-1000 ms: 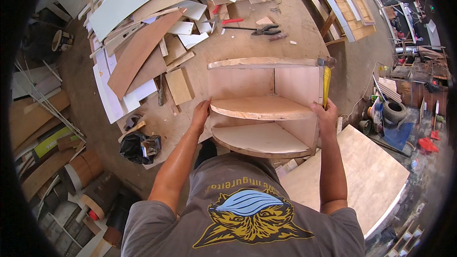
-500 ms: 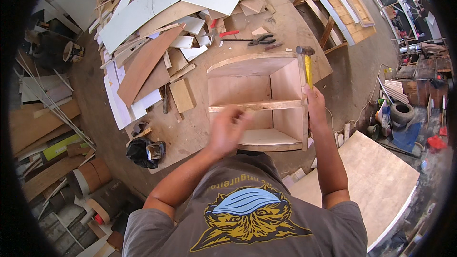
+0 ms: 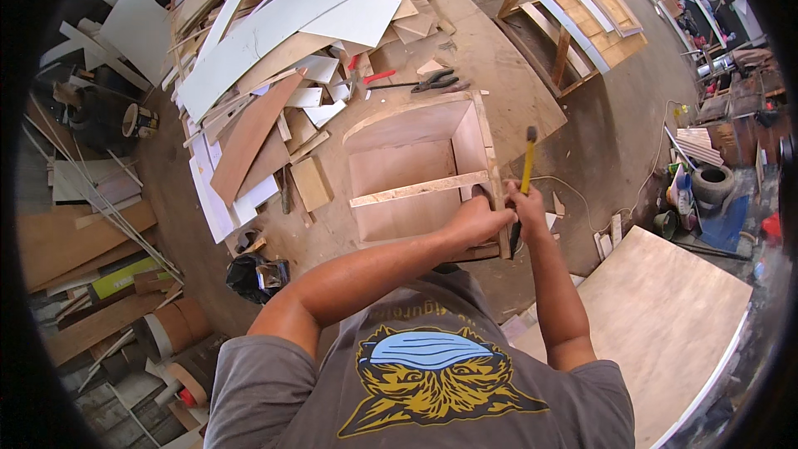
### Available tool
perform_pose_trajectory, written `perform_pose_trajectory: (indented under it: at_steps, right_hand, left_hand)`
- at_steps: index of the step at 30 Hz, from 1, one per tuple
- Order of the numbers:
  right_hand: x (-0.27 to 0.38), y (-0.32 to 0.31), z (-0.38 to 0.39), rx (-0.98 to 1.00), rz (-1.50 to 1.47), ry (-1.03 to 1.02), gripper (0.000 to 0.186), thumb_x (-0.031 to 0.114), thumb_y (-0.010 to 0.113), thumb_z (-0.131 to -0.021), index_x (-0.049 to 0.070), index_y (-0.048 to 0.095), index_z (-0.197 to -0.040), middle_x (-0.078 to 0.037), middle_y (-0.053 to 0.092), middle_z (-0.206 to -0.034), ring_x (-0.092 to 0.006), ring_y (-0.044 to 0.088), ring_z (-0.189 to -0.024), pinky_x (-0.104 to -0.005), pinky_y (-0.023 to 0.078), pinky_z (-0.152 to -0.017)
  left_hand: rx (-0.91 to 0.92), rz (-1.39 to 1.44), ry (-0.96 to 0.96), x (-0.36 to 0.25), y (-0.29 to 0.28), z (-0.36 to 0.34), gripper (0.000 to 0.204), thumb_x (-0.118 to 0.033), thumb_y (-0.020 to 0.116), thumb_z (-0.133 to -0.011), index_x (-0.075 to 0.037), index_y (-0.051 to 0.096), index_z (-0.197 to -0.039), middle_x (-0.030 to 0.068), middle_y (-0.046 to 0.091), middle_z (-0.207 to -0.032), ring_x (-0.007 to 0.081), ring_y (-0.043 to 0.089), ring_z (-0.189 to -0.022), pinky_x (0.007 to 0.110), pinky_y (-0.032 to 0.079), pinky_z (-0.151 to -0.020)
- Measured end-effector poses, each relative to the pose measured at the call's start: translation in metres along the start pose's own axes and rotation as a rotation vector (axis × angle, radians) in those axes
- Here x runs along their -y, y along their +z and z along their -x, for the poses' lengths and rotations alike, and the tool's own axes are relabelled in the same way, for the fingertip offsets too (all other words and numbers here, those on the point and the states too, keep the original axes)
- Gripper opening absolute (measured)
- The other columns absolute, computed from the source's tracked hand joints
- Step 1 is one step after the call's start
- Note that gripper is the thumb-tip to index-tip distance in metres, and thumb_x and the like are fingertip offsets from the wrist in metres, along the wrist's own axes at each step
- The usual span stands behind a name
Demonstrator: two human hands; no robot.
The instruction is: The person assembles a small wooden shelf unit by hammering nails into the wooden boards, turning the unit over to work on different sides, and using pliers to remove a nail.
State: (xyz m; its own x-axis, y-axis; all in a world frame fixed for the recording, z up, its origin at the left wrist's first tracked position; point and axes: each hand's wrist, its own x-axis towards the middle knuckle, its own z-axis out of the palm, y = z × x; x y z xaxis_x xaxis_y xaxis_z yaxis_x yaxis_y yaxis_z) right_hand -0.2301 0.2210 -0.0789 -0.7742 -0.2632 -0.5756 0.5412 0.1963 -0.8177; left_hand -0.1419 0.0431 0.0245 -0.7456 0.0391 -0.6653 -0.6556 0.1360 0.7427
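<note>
At the brown wooden table's (image 3: 478, 41) near edge is a pale, rough-edged wooden box (image 3: 416, 189). The right hand (image 3: 530, 209) grips a yellow-handled hammer (image 3: 527, 168); the grip of the left hand (image 3: 484, 223) at the box cannot be told.

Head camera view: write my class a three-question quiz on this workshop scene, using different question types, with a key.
1. Which hand holds the hammer with the yellow-and-black handle?
2. True or false: the black-handled pliers lie on the brown wooden tabletop.
3. Fill in: in the picture, the long reddish-brown wooden board lies to the ___ of the pale wooden shelf unit.

Key: 1. The right hand. 2. True. 3. Left.
</note>
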Motion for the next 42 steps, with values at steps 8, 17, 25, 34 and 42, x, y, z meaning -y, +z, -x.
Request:
perform_pose_trajectory:
  at_steps: [8,17,25,34,42]
  right_hand:
    - [-0.117,-0.007,-0.023,-0.012,0.114,0.029,0.030,0.026,0.071,-0.103,0.006,0.073,-0.125,0.004,0.065,-0.091,-0.0080,0.056,-0.081,-0.0278,0.045,-0.071]
    - [-0.071,-0.036,0.032,0.071,-0.087,0.202,0.060,0.045,0.060,-0.108,0.013,0.051,-0.157,-0.004,0.066,-0.144,-0.0247,0.065,-0.123,-0.0485,0.053,-0.097]
    - [-0.015,-0.038,0.027,0.220,-0.436,-0.036,0.041,0.041,0.053,-0.112,0.007,0.065,-0.133,-0.005,0.067,-0.129,-0.0230,0.066,-0.110,-0.0482,0.058,-0.098]
    - [-0.006,0.015,0.056,0.161,-0.456,-0.103,0.039,0.041,0.058,-0.111,0.007,0.062,-0.128,-0.004,0.065,-0.110,-0.0208,0.062,-0.102,-0.0425,0.054,-0.097]
    - [0.002,0.072,0.089,0.367,-0.267,-0.142,0.059,0.037,0.051,-0.113,-0.007,0.048,-0.152,-0.014,0.063,-0.146,-0.0236,0.060,-0.133,-0.0390,0.046,-0.113]
  left_hand:
    - [-0.034,0.142,0.026,0.016,0.006,-0.009,0.034,-0.027,0.071,-0.087,0.002,0.071,-0.103,0.0111,0.071,-0.088,0.0244,0.069,-0.078,0.036,0.055,-0.070]
    - [0.037,0.588,0.112,0.002,-0.105,0.124,0.049,-0.010,0.068,-0.083,0.006,0.058,-0.128,0.0172,0.070,-0.111,0.0278,0.073,-0.098,0.041,0.062,-0.086]
    - [0.060,1.060,0.325,0.083,-0.165,0.120,0.064,-0.010,0.062,-0.067,0.006,0.061,-0.129,0.0158,0.070,-0.111,0.0305,0.070,-0.108,0.045,0.056,-0.101]
    - [0.097,1.227,0.379,0.173,-0.177,0.115,0.056,-0.015,0.059,-0.067,0.007,0.068,-0.117,0.0204,0.074,-0.111,0.0372,0.072,-0.105,0.047,0.058,-0.098]
    - [-0.351,1.145,0.301,0.232,-0.189,0.132,0.072,-0.048,0.067,-0.103,-0.002,0.047,-0.155,0.0147,0.063,-0.141,0.0308,0.066,-0.124,0.047,0.057,-0.100]
